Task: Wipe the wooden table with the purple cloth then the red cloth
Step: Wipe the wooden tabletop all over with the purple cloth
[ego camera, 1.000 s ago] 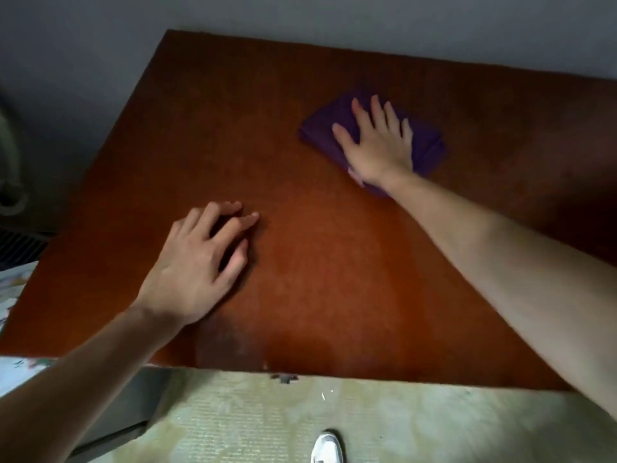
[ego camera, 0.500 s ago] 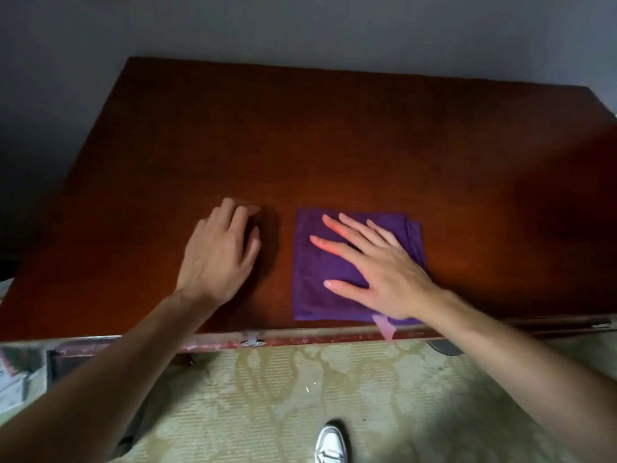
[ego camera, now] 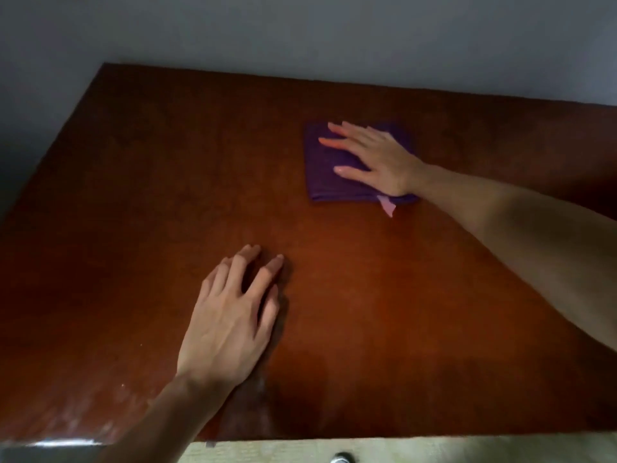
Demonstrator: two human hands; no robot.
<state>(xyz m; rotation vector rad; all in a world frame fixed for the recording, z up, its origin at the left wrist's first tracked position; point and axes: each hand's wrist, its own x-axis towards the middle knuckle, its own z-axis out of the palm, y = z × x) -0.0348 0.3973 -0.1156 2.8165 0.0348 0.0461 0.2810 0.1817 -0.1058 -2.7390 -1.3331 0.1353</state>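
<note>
A folded purple cloth [ego camera: 329, 175] lies on the reddish-brown wooden table [ego camera: 133, 195], right of centre toward the far edge. My right hand [ego camera: 374, 158] presses flat on the cloth with straight, spread fingers pointing left. A small pink tag [ego camera: 387, 205] sticks out from the cloth's near edge. My left hand [ego camera: 233, 315] rests on the bare table nearer to me, fingers lightly arched, holding nothing. No red cloth is in view.
A grey wall [ego camera: 300, 35] runs behind the table's far edge. Pale patterned floor [ego camera: 434, 452] shows below the near edge, with the toe of a white shoe [ego camera: 340, 458].
My right hand has slid the purple cloth from the near edge away toward the far side of the table. My left hand stays resting on the table.
</note>
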